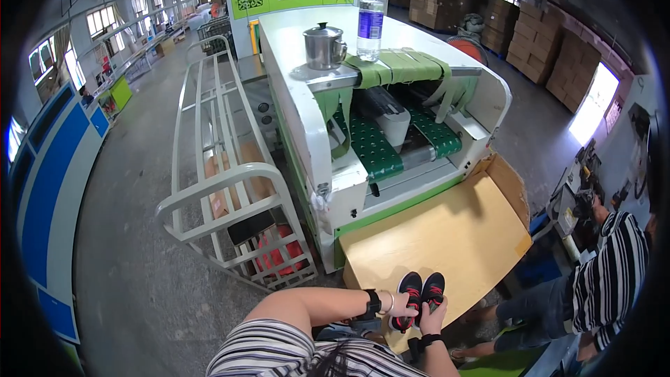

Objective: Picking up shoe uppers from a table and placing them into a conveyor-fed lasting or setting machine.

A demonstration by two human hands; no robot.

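A pair of dark sneakers with red laces and pale soles is in front of me, above the near end of a tan board (440, 237). My left hand (399, 306) is closed on the left sneaker (410, 284) near its heel end. Round the heel part of the right sneaker (433, 283) wrap the fingers of my right hand (434, 317). Both toes point away from me, and the two shoes are side by side. Whether their soles touch the board, I cannot tell.
Beyond the board stands a white-and-green conveyor machine (293, 98) with a green perforated belt (373, 146). On it are a steel pot (324, 49) and a water bottle (370, 24). A metal rack cart (223, 188) stands left; a person in a striped shirt (614, 265) is at right.
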